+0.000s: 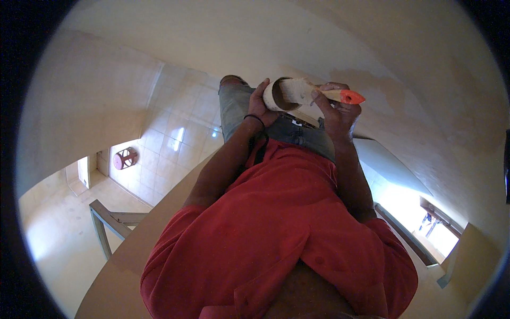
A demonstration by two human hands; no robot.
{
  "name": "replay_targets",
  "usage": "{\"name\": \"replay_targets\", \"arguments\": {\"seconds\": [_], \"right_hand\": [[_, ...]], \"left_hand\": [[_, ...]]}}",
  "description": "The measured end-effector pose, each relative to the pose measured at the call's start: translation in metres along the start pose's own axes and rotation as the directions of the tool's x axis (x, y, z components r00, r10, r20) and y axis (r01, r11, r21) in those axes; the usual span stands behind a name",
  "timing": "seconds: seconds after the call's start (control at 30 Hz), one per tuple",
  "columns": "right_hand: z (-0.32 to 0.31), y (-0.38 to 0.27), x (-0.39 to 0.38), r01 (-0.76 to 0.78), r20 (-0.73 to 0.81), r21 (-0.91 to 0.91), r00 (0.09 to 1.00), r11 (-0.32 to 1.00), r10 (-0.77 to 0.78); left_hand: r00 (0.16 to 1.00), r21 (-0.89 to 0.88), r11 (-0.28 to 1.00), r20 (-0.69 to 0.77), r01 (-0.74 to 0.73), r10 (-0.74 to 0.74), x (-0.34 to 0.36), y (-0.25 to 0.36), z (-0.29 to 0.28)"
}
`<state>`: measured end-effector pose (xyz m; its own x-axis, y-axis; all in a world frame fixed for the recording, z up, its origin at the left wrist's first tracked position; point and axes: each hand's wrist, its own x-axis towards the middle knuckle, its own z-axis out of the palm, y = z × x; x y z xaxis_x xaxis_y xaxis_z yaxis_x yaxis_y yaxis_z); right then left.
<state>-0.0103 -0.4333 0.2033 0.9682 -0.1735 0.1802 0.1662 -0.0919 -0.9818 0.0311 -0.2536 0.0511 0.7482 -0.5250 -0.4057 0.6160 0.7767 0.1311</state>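
My left hand [258, 108] is wrapped around the side of a small, pale, round pot [269, 99], its mouth tilted toward me and its inside dark. In my right hand [340, 116] is a wide flat paintbrush [306, 92] with a wooden handle ending in an orange-red tip. The brush points left, and its pale bristles lie at the mouth of the pot, against or just inside the rim. How much paint or liquid the pot holds cannot be made out. Both hands are at waist height in front of my grey trousers [234, 111].
A cream wall [414, 58] with damp-looking darker patches rises ahead and to the right. Shiny tiles [170, 122] cover the floor at left, where a reddish stool [126, 158] stands. A metal frame [109, 220] is at lower left; bright openings [396, 199] lie at right.
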Motion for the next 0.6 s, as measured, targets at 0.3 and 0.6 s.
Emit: {"name": "replay_targets", "arguments": {"seconds": [0.3, 0.6], "right_hand": [[0.0005, 0.0024, -0.0008, -0.002, 0.002, -0.001, 1.0, 1.0, 0.002], [0.0002, 0.0001, -0.0016, -0.019, 0.005, -0.041, 1.0, 0.999, 0.019]], "left_hand": [[1.0, -0.031, 1.0, 0.011, -0.004, 0.004, 0.002, 0.0006, -0.0046], [1.0, -0.02, 1.0, 0.001, 0.0, 0.0, -0.0009, 0.0009, 0.0002]]}}
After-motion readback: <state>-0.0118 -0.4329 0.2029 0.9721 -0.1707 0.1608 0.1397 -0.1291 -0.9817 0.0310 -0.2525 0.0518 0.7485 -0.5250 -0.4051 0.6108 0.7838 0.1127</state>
